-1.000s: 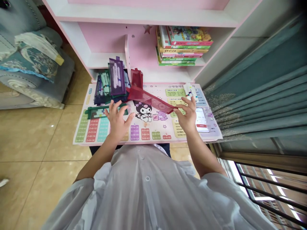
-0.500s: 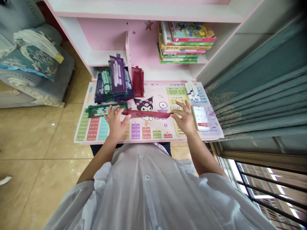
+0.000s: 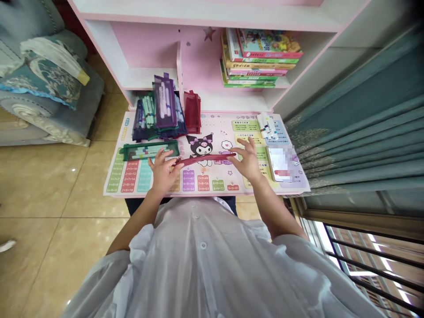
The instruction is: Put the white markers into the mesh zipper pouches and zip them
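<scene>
A red mesh pencil pouch [image 3: 205, 157] is stretched edge-on between my two hands, above the desk mat. My left hand [image 3: 163, 173] pinches its left end between thumb and fingers. At the other end, my right hand [image 3: 247, 161] grips the corner with thumb and index finger, the remaining fingers spread. Just beyond my left hand lies a green mesh pouch [image 3: 150, 150] with markers inside. A pile of filled pouches, topped by a purple pouch [image 3: 165, 101], sits behind it. Beside the pile are red pouches [image 3: 192, 111].
White markers [image 3: 267, 126] lie in a bunch at the back right of the printed desk mat [image 3: 217, 187]. A phone [image 3: 279, 164] rests near the right edge. Stacked books [image 3: 258, 66] fill part of the shelf, and a curtain [image 3: 361, 106] hangs on the right.
The red pouch has tilted, its left end dropping slightly nearer me and showing a thinner edge. My right hand has moved a little to the left.
</scene>
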A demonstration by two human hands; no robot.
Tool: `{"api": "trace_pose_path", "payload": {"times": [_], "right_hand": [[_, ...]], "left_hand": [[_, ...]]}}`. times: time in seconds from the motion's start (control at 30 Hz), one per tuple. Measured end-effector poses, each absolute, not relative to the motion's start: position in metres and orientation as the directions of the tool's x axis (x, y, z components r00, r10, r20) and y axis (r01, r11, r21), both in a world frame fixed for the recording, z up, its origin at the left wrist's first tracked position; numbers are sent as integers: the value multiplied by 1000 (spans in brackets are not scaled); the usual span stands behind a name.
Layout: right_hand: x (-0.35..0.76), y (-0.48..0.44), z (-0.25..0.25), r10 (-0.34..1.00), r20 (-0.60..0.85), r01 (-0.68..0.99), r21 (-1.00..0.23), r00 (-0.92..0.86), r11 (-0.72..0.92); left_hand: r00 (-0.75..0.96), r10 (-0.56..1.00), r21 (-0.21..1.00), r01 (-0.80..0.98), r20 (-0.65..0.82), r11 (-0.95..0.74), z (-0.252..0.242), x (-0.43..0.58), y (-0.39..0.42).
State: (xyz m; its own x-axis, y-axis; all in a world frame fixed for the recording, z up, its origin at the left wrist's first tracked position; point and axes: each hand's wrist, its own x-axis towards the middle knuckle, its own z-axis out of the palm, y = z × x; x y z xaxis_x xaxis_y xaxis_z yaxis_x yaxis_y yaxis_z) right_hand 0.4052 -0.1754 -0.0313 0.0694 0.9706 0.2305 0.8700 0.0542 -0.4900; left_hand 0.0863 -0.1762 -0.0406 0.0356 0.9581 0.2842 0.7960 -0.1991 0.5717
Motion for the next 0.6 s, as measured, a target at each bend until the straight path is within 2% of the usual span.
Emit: {"api": "trace_pose_path", "payload": {"times": [0.17,0.33,0.6], "right_hand": [[358,-176,-7,966,251,872,-459,-54,168],[298,-172,11,939,244,806,-489,-241,334],[253,-159,12,940,62,812,-487,-335,321]], "left_hand": [[46,962,556,808,268,-193,-42,87,-180],[68,964,525,827,257,-198,-41,87,-181],[156,969,492,839,193,-233,-35,84,-183]]}}
